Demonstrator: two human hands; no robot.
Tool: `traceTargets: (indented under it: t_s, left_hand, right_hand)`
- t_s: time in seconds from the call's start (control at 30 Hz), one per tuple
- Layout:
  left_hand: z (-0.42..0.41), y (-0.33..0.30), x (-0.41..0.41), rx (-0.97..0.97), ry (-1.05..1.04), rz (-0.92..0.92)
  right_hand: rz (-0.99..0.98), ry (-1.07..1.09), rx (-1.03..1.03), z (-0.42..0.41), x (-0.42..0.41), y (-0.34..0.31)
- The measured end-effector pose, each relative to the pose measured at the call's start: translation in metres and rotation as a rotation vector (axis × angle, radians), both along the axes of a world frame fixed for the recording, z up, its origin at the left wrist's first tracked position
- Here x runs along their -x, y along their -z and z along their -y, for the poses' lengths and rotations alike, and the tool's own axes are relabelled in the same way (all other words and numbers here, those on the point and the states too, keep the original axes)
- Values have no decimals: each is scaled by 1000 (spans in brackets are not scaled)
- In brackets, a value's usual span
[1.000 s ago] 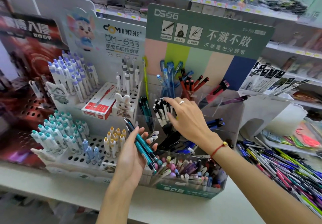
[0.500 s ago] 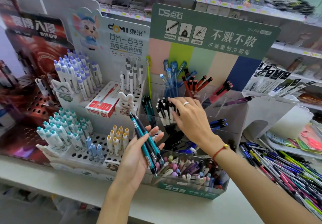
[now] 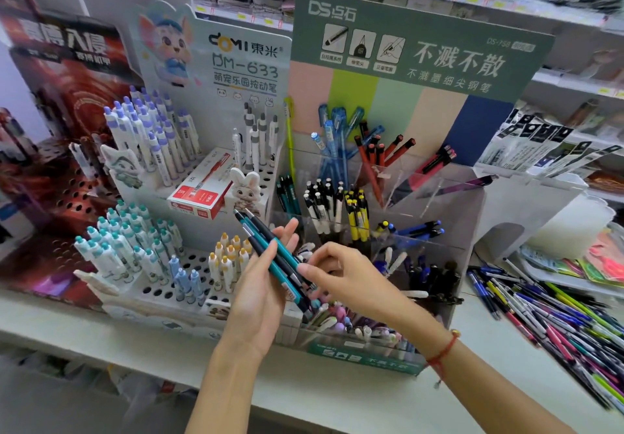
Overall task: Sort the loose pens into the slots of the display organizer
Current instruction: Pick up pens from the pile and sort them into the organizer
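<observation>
My left hand (image 3: 260,292) lies palm up in front of the display and grips a bunch of teal and dark pens (image 3: 270,251) slanting across its fingers. My right hand (image 3: 351,278) reaches in from the right, and its thumb and fingertips pinch a pen in that bunch. Behind them stands the clear display organizer (image 3: 466,217) with a green header. Its slots hold teal pens (image 3: 287,194), black-and-white pens (image 3: 322,204), yellow pens (image 3: 358,212), blue pens (image 3: 337,143) and red pens (image 3: 374,156). Loose pens (image 3: 557,315) lie heaped on the shelf at the right.
A white perforated pen stand (image 3: 199,258) with purple, teal, blue and yellow capped pens stands to the left, with a red box (image 3: 199,194) on it. A dark red display (image 3: 60,150) is at the far left. The white shelf edge (image 3: 304,396) runs in front.
My right hand has left the black-and-white pens slot and come down to the bunch in my left hand. My left hand has risen slightly with the pens.
</observation>
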State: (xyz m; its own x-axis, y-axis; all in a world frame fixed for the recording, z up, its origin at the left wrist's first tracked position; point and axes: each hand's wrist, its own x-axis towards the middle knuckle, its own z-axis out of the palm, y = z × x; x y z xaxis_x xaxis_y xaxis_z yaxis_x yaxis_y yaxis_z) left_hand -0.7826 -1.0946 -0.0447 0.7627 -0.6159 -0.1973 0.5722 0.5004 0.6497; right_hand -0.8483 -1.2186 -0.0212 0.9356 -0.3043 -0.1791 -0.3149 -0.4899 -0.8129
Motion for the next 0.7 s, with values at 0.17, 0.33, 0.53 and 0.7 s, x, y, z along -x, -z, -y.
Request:
traceTargets:
  t_s: [0.17, 0.33, 0.53, 0.7]
  left_hand:
    - [2, 4, -2, -34, -20, 9]
    - [-17, 8, -18, -176, -72, 17]
    - [-23, -7, -14, -474, 505, 449]
    - [-14, -9, -3, -514, 649, 475]
  right_hand:
    - [116, 54, -231, 10, -1, -5]
    - [200, 139, -51, 46, 7, -27]
    - [2, -303, 224, 51, 4, -46]
    - [78, -170, 43, 44, -11, -40]
